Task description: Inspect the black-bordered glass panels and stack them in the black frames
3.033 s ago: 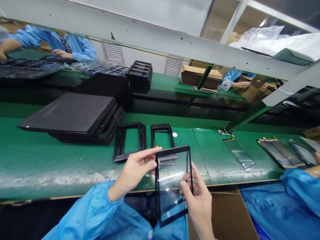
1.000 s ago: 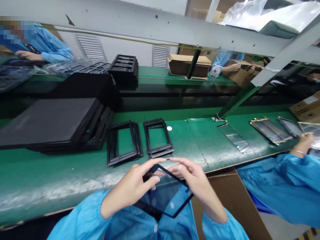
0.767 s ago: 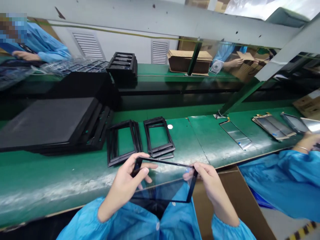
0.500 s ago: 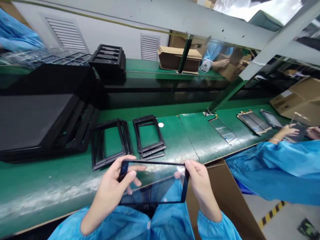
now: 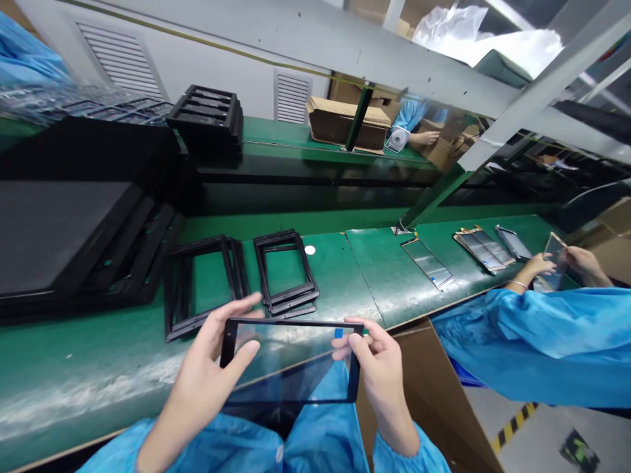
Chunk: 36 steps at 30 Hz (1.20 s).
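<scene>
Between my two hands is a clear glass touch panel (image 5: 290, 361) with a thin black border, held over the bench's front edge. My left hand (image 5: 207, 361) grips its left end, thumb across the near face and fingers behind. At the right end, my right hand (image 5: 382, 358) pinches the border between thumb and fingers. A small blue tab (image 5: 338, 333) shows near the panel's upper right corner. Just beyond the panel lie black rectangular frames in two loose stacks, one on the left (image 5: 210, 318) and one on the right (image 5: 290, 302).
A tall pile of black trays (image 5: 64, 236) stands on the left of the green bench (image 5: 113, 355). A green and white post (image 5: 438, 190) rises at the back. To the right lie a single panel (image 5: 426, 263) and stacked panels (image 5: 483, 248); a co-worker's hands (image 5: 542, 263) hold another panel.
My right thumb has shifted onto the panel's face, and a blue tab now shows at its upper right. The view has shifted slightly. The co-worker's hands have raised a panel.
</scene>
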Each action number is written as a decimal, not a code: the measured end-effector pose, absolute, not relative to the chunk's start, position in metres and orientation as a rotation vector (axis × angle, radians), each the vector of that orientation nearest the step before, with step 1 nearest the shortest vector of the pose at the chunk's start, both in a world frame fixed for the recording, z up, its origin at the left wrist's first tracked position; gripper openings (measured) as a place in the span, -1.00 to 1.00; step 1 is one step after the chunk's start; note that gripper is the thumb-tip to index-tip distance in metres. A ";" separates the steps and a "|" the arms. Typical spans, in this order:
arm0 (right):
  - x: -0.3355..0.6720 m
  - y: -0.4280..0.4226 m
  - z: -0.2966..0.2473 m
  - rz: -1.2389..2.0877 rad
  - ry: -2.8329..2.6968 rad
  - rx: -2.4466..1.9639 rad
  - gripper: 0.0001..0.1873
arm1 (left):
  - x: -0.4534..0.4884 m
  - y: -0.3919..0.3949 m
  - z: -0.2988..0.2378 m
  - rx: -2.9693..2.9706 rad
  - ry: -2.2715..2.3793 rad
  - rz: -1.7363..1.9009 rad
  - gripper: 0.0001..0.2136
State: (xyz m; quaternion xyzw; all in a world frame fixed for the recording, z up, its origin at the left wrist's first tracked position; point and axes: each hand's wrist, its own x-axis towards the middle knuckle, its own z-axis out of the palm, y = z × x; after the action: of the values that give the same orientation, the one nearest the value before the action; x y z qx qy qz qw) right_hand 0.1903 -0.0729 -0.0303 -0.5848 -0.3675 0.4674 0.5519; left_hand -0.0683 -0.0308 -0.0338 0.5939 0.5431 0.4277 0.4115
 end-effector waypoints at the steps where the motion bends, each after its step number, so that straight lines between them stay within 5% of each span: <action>1: 0.189 -0.075 -0.029 1.091 -0.894 -1.407 -0.52 | -0.068 -0.027 -0.032 1.706 1.366 1.079 -0.49; 7: 0.185 -0.085 -0.027 1.057 -0.985 -1.463 -0.54 | -0.050 -0.003 -0.013 2.293 0.984 0.725 -0.76; 16: 0.181 -0.079 -0.024 1.157 -1.030 -1.357 -0.61 | -0.039 -0.008 -0.013 2.249 0.881 0.665 -0.69; 27: 0.197 -0.072 -0.039 1.264 -0.771 -1.295 -0.44 | -0.029 -0.028 -0.018 1.136 0.958 0.685 -0.66; 36: 0.190 -0.073 -0.031 1.151 -0.876 -1.234 -0.53 | -0.030 -0.031 -0.019 1.014 0.966 0.716 -0.58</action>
State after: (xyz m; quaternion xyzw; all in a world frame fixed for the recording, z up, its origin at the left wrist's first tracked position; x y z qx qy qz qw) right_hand 0.1899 -0.0730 -0.0314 -0.5282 -0.3750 0.4926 0.5812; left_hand -0.0300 -0.0314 -0.0193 0.4565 0.4346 0.3221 0.7064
